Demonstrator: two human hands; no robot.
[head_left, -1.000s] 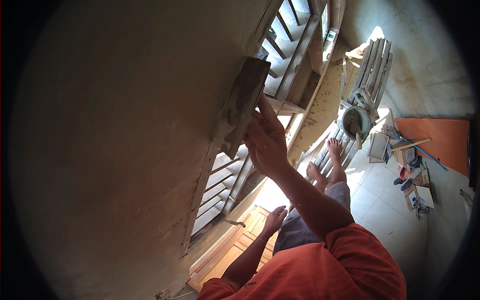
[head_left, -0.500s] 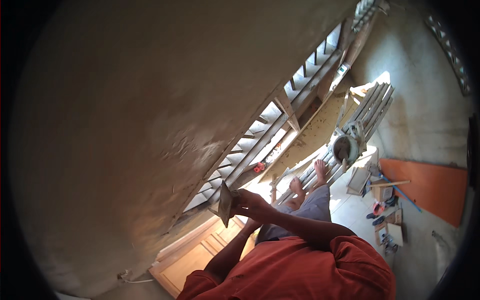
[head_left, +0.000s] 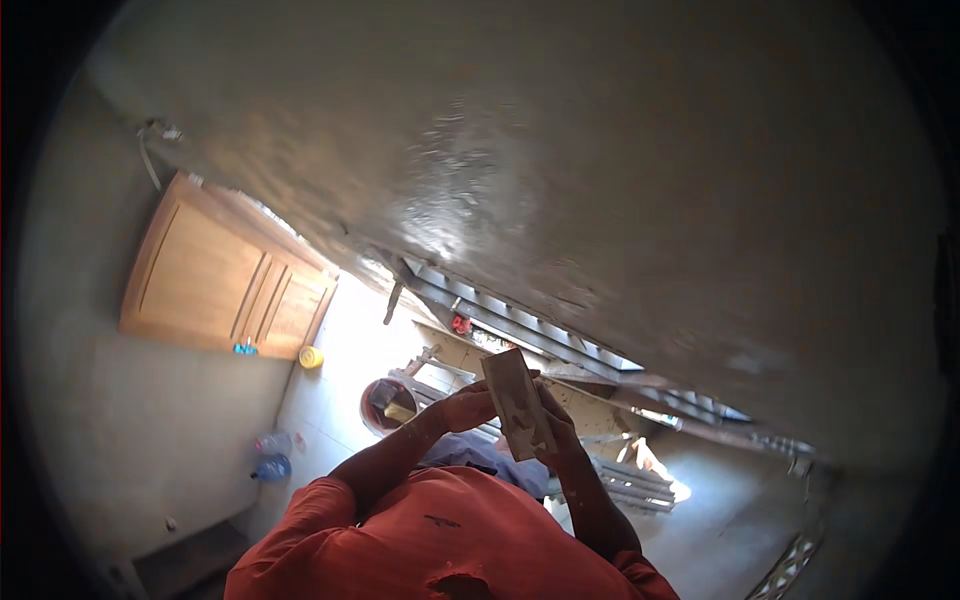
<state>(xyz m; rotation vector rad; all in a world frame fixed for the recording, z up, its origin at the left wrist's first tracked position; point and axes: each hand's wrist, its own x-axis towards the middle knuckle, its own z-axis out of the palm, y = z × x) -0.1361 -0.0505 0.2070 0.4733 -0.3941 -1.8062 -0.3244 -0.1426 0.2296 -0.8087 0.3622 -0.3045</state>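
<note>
A rectangular plastering float [head_left: 518, 405] is held up in front of my chest, its flat, worn face toward me with pale patches of plaster on it. My left hand [head_left: 468, 408] is closed at the float's left edge, its fingertips hidden behind the board. Along the right edge, my right hand [head_left: 562, 432] grips it, with part of the fingers behind. The float is apart from the wall [head_left: 440, 200], whose grey surface ahead of me shines wet and rough in places.
Louvred windows [head_left: 530, 322] run below the wall's edge. Beneath me are scaffold planks [head_left: 635, 488]. A reddish bucket [head_left: 372, 418] with things inside stands left of them. Farther left are a wooden door [head_left: 215, 280], a yellow container [head_left: 311, 357] and a blue-tinted plastic bottle [head_left: 272, 468].
My view has swung left, bringing the door and the bucket into sight. The float has turned from edge-on to face me, and my left hand has come up to it.
</note>
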